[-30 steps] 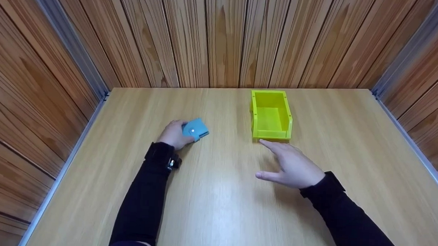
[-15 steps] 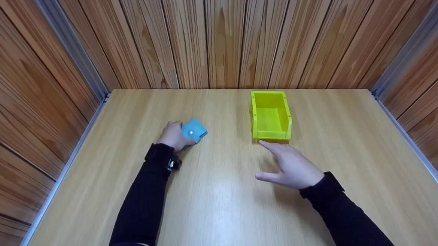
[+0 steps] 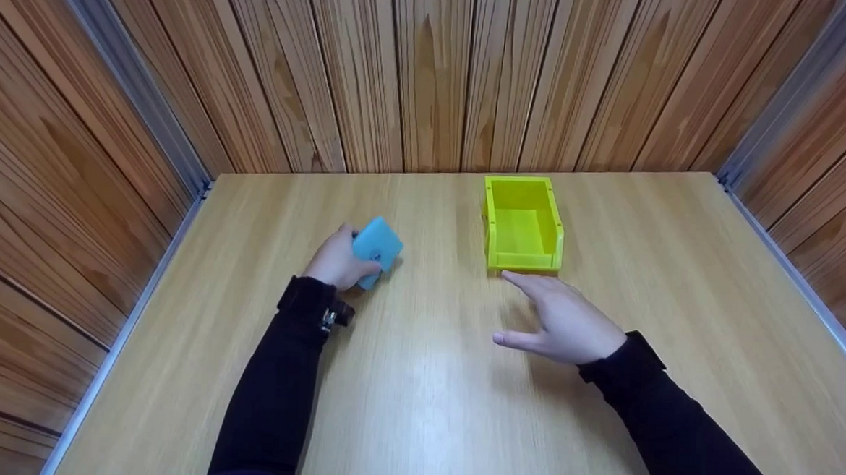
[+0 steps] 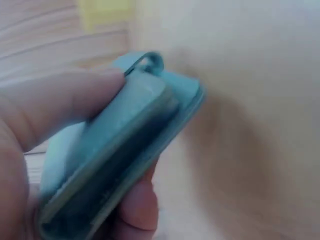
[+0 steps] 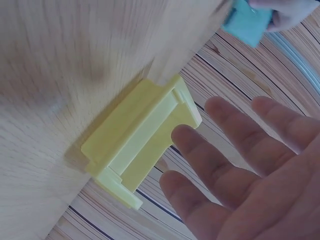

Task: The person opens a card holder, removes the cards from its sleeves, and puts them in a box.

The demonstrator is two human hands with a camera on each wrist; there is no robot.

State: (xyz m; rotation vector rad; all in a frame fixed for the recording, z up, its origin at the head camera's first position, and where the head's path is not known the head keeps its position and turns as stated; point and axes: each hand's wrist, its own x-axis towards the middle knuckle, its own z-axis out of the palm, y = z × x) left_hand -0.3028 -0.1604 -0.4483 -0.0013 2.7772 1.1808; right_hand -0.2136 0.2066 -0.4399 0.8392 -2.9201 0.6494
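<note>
My left hand [image 3: 338, 260] pinches a small light-blue wallet [image 3: 383, 243] between thumb and fingers. The wallet is tilted up over the table, left of centre. In the left wrist view the wallet [image 4: 112, 107] is seen edge-on, with a small loop at its flap and a dark gap between its folded layers. The thumb lies on one face, with fingers behind the other. My right hand [image 3: 571, 321] holds nothing, its fingers extended and thumb apart. Its fingertips overlap the front edge of a yellow-green open-front plastic bin [image 3: 525, 260] in the head view.
The bin stands on the light wooden table [image 3: 415, 382], right of centre near the back wall. Wood-panelled walls [image 3: 432, 71] enclose the back and both sides, with metal rails along the corners and side edges.
The left hand has tipped the wallet up from lying nearly flat, turning its face more toward the head camera. The right hand and the bin have stayed in place.
</note>
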